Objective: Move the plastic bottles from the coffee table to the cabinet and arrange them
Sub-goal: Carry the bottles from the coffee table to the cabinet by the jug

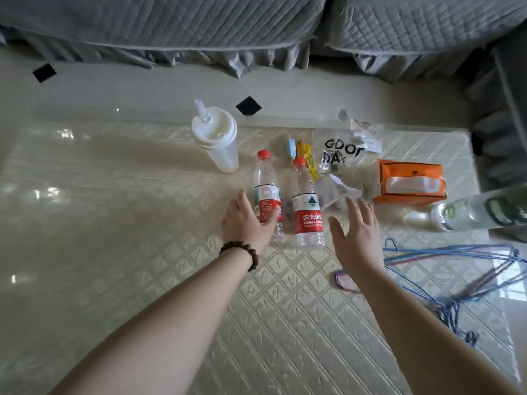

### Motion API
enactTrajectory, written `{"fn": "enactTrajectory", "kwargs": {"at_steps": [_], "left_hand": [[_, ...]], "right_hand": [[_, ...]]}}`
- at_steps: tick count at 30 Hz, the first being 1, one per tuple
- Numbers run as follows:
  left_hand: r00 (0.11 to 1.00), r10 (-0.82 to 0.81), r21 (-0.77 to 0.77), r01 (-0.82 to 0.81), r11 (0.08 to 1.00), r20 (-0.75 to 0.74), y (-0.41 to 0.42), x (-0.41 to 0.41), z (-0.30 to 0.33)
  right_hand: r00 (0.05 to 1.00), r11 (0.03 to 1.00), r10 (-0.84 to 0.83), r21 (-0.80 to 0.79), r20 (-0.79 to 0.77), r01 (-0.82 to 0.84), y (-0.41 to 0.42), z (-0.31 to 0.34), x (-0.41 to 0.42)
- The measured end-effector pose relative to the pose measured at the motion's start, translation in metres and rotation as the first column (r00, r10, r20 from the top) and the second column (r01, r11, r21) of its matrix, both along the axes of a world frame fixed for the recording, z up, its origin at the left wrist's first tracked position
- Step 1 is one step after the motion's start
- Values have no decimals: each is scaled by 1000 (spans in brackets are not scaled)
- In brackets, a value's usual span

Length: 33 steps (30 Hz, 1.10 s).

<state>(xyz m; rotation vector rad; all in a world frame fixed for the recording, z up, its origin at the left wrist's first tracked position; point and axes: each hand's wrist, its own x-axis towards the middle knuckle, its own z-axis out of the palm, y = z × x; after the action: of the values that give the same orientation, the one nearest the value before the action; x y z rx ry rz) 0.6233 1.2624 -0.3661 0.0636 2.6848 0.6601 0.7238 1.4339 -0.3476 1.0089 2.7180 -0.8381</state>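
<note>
Bottles are what I'm reaching for, and both forearms stretch forward over the quilted coffee table [142,252] toward them. My left hand [245,220], with a dark bead bracelet [242,252] at the wrist, lies palm-down at the base of the left bottle [266,192]; its thumb sits against the red label, the fingers reach round the far side where I cannot tell how tightly they curl. My right hand [356,232] hovers just beside the right bottle [306,203], fingers straight and spread, touching nothing and holding nothing. Both clear bottles stand upright near the middle of the table, close together, red caps on. To my right, blue wire hangers [456,260] lie flat, and a clear bottle with green print [479,212] lies on its side at the table's edge. Beyond the hand sit an orange tissue pack [410,182] and a clear bag printed "GOOD DAY" [342,152]. A white lidded cup with a straw [215,138] stands at the far edge, with the grey quilted sofa [171,24] behind.
</note>
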Motion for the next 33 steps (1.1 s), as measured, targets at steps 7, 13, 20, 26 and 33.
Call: {"fn": "enactTrajectory", "kwargs": {"at_steps": [7, 13, 20, 26, 33], "left_hand": [[987, 142, 84, -149, 985, 77, 37, -45, -65], [961, 190, 226, -234, 946, 201, 34, -51, -87], [955, 205, 285, -261, 922, 212, 8, -39, -84], [980, 155, 263, -183, 947, 124, -14, -27, -58], [987, 125, 305, -151, 940, 104, -26, -15, 20]], "right_hand": [[995, 998, 62, 7, -82, -62, -2, -43, -47], [992, 992, 125, -3, -14, -125, -13, -58, -75], [971, 993, 105, -73, 214, -91, -15, -66, -89], [978, 991, 119, -75, 172, -107, -19, -50, -88], [991, 988, 129, -85, 37, -126, -21, 32, -68]]}}
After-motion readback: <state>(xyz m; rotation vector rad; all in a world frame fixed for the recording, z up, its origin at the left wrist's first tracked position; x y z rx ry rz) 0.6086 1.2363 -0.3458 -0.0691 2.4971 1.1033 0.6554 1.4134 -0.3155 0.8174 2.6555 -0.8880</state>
